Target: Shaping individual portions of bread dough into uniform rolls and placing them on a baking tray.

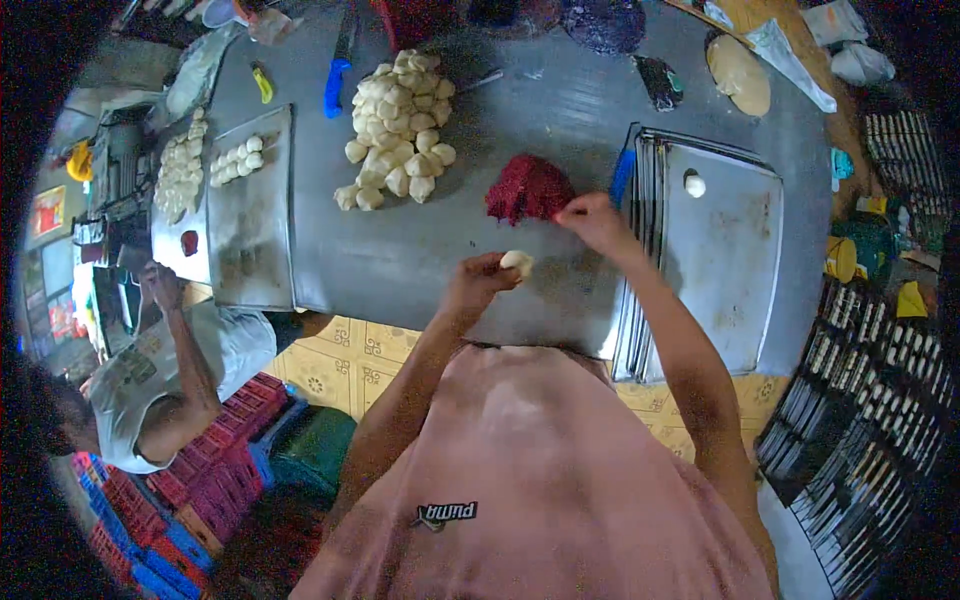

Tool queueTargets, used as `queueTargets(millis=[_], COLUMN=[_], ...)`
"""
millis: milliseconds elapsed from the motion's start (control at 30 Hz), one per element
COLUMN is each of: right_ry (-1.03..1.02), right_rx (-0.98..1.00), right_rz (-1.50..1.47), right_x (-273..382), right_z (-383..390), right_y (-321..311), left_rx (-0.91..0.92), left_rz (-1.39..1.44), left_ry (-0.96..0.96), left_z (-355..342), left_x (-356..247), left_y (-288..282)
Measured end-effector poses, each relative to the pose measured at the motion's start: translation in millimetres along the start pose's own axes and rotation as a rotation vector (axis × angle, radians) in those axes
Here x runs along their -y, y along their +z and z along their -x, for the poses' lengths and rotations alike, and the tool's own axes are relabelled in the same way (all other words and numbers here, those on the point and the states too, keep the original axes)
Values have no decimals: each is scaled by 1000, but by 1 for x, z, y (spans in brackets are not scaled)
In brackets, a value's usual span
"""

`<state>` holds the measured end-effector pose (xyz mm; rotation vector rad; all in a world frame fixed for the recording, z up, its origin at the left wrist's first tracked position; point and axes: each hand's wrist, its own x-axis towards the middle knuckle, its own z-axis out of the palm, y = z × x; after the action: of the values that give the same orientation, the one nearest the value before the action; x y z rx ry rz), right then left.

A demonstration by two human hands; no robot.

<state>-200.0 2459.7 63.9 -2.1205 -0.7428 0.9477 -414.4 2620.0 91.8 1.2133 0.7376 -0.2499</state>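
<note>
My left hand [482,280] holds a small flattened piece of pale dough [516,262] between thumb and fingers, low over the grey table [370,255]. My right hand [595,218] has its fingertips pinched at the lower right edge of a crumbly dark red mound of filling [525,185]. Behind my hands lies a large heap of pale dough pieces [395,130]. To the right, a stack of metal trays [720,260] bears one small white dough ball [694,185]. A blue-handled tool [622,178] lies along the stack's left side.
A co-worker [175,375] works at the left beside a tray [250,220] with dough balls. A blue-handled knife [336,88], a yellow cutter [263,85] and a beige dough slab [737,75] lie farther back. Racks [870,390] stand right; stacked crates [190,480] lower left.
</note>
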Motion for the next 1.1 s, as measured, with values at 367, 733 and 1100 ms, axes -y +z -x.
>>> queueTargets(millis=[367, 733, 1100], right_ry=[-289, 194, -65], right_rx=[-486, -319, -221], right_rz=[-107, -312, -162], right_x=[61, 75, 67], right_z=[82, 75, 83], right_y=[99, 88, 68], left_rx=[113, 470, 112], left_rz=[385, 90, 46], left_ry=[50, 107, -40], left_z=[-22, -19, -16], left_x=[-5, -13, 1], left_y=[2, -33, -5])
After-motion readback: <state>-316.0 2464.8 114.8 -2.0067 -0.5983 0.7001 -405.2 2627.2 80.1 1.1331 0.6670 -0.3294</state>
